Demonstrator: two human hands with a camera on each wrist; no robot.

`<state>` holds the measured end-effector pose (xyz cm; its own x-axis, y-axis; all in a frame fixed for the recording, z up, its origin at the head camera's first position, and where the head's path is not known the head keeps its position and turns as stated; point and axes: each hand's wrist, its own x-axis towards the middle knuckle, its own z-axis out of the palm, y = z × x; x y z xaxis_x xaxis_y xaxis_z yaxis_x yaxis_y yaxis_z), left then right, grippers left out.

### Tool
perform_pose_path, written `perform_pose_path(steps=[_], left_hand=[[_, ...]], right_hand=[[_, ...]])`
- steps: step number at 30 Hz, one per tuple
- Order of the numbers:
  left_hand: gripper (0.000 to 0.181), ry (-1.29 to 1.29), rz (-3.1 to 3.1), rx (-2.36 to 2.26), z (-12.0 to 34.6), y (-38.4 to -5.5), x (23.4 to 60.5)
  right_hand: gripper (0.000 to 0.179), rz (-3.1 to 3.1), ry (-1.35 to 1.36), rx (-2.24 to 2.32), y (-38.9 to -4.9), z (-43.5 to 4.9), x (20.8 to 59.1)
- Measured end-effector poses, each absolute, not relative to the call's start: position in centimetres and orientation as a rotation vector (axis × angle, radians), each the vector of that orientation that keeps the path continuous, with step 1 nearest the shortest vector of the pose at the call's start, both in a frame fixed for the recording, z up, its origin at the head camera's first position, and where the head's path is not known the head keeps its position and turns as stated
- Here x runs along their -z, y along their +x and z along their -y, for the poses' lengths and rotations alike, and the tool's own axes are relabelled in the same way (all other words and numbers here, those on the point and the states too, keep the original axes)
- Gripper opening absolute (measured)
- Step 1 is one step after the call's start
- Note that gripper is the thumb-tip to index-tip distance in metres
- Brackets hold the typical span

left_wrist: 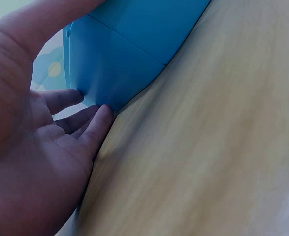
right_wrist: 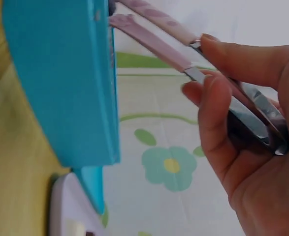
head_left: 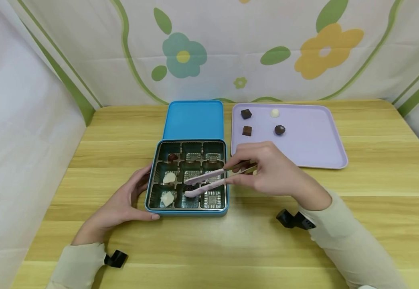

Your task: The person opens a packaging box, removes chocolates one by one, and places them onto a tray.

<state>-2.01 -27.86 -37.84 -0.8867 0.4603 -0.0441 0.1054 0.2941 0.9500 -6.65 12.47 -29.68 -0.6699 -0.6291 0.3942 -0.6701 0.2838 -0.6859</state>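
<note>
The right hand [head_left: 267, 170] grips a pair of tongs [head_left: 209, 187] with pink tips, thumb on one arm and fingers on the other. The tips reach into the front middle compartment of a blue tin [head_left: 192, 214], on either side of a dark round chocolate [head_left: 189, 188]. In the right wrist view the tongs' arms [right_wrist: 154, 44] stand slightly apart. At the tin's left front corner the left hand [head_left: 122, 204] holds it, thumb along the front and fingers against the left side. Two white chocolates [head_left: 167, 198] and a brown one [head_left: 172, 157] sit in the left column.
The tin's blue lid [head_left: 194, 119] lies flat behind it. A lilac tray [head_left: 314, 140] at the back right bears a dark chocolate [head_left: 246, 114], a brown square [head_left: 247, 130], a white piece [head_left: 275, 113] and a dark ball [head_left: 279, 129]. A flowered curtain [head_left: 238, 48] hangs behind the table.
</note>
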Motion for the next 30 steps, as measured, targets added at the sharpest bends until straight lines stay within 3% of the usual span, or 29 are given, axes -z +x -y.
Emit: perform_pose_path(steps=[8, 19, 30], left_hand=[[0.127, 0.499, -2.267, -1.606, 28.1, -1.8, 37.8], [0.127, 0.486, -2.29, -1.604, 28.7, -1.5, 37.5], [0.128, 0.517, -2.235, -1.642, 27.5, -2.4, 38.4]], right_hand=[[0.021, 2.558, 1.021, -1.48, -6.7, -14.4, 30.9], [0.018, 2.519, 1.383, -1.222, -6.3, -10.5, 28.7], [0.009, 2.821, 1.527, -0.707, -6.5, -6.8, 26.4]])
